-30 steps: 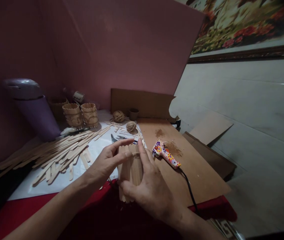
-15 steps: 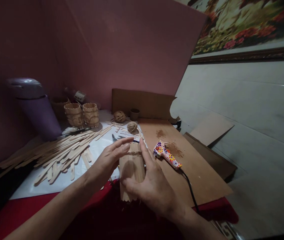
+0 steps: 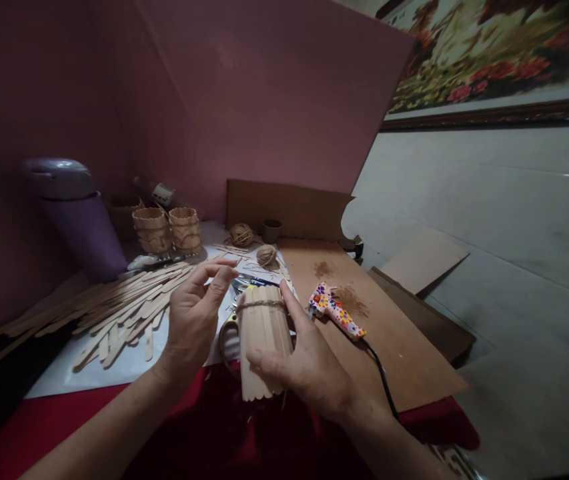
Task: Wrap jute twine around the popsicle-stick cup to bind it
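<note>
My right hand (image 3: 309,367) holds a cup-shaped piece made of wooden craft sticks (image 3: 264,340), its thumb across the near side and its fingers along the right. A band of twine (image 3: 264,304) runs round the stick piece near its far end. My left hand (image 3: 197,313) is raised just left of the piece, apart from it. Its thumb and forefinger tips come together; whether anything is between them is too small to tell. Scissors (image 3: 229,337) lie partly hidden behind the piece, beside a metal-tipped tool (image 3: 239,283).
Loose craft sticks (image 3: 129,310) spread at the left on white sheeting. Two stick cups (image 3: 184,231) and a purple flask (image 3: 81,227) stand behind. Twine balls (image 3: 266,255) lie near a small pot (image 3: 271,230). A flowered glue gun (image 3: 337,312) with a black cord rests on cardboard (image 3: 404,360).
My left hand has let go of the stick piece and drawn back leftward, its fingers now bent together. The twine band and scissors show more plainly. My right hand keeps its hold.
</note>
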Demonstrator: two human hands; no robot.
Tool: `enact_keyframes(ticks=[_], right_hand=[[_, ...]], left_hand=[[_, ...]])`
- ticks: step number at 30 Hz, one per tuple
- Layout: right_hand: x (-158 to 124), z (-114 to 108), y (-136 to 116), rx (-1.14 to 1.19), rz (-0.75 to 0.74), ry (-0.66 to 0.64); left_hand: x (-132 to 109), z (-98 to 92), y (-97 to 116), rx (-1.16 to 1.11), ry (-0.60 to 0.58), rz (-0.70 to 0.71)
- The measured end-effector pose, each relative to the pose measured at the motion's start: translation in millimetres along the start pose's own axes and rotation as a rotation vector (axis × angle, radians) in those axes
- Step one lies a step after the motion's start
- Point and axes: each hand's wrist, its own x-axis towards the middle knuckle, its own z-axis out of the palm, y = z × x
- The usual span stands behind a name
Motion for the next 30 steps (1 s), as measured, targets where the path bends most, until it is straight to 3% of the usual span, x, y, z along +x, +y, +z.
enact_keyframes(ticks=[5,9,12,16,20,23,28,30], right_hand=[[-0.7,2.5,6.4,-0.103,-0.074,0.056],[-3.0,7.0,4.7,-0.149,-0.081,0.079],[-3.0,8.7,2.9,-0.156,-0.073,0.082],[-1.3,8.8,2.1,-0.154,-0.106,0.087],[0.0,9.6,2.1,-0.126,-0.129,0.088],[3.5,9.1,4.2,-0.032,-0.126,0.078],[24.9,3.0,8.0,0.322,-0.139,0.005],[36.3,0.6,6.7,0.481,-0.197,-0.041]], left_hand=[[-4.9,0.8,-2.0,0.188,-0.212,0.224],[-9.2,2.3,-7.1,0.033,-0.357,-0.040],[-9.3,1.1,-9.3,-0.115,-0.388,-0.194],[-8.1,0.2,-10.0,-0.178,-0.345,-0.240],[-7.9,2.2,-8.0,-0.136,-0.314,-0.182],[-3.2,2.5,-8.1,-0.193,-0.187,-0.128],[11.0,-2.3,-16.5,-0.149,0.135,-0.060],[12.0,-2.6,-17.9,-0.200,0.113,-0.154]])
